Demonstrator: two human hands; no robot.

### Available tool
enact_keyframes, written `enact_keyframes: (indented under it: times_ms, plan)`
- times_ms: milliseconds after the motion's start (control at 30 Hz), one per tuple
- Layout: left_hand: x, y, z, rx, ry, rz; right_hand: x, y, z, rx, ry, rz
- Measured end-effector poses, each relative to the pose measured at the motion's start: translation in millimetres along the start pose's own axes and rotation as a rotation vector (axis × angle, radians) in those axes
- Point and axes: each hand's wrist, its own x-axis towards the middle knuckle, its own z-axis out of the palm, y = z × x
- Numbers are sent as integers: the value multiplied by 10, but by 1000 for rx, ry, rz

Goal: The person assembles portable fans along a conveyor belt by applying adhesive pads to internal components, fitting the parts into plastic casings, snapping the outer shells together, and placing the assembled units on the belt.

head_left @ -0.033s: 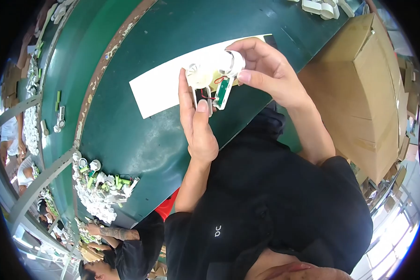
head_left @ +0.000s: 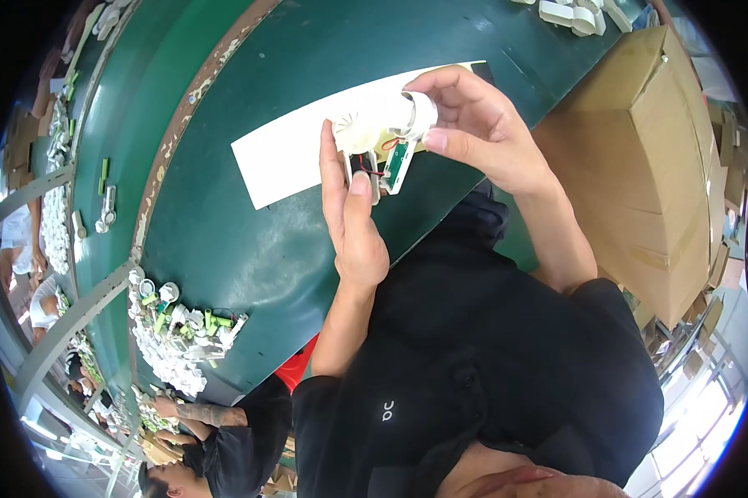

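Note:
Over the table I hold the two parted halves of a small white handheld fan. My left hand (head_left: 356, 236) grips the fan half with the bladed wheel (head_left: 357, 135), its thumb on the handle beside a dark part. My right hand (head_left: 486, 124) pinches the ring-shaped head of the other housing half (head_left: 423, 112) between thumb and fingers. A green circuit board (head_left: 396, 162) sits in that half's handle. Thin red and black wires (head_left: 370, 169) run between the halves. Beneath them lies a white sheet (head_left: 274, 158), partly hidden by my hands.
On the green table (head_left: 249, 249), a heap of white and green parts (head_left: 183, 332) lies at the lower left. White housings (head_left: 573, 15) lie at the far right. A cardboard box (head_left: 631, 158) stands right. Left is a green belt (head_left: 100, 207); a co-worker (head_left: 233, 440) is lower left.
The bladed wheel and the ring-shaped housing have shifted very slightly in my hands. Both hands keep their grip in nearly the same place.

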Motion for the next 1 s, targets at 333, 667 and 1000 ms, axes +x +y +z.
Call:
enact_keyframes:
  times_ms: [333, 667, 1000]
  plan:
    - [-2, -80, -69, 120, -49, 124, 21, -163, 222, -390, 7, -17]
    - [-70, -80, -81, -73, -95, 193, 12, -255, 276, -537, -3, -91]
    - [-67, -72, -41, -55, 10, 258, 33, -270, 295, -586, -37, -155]
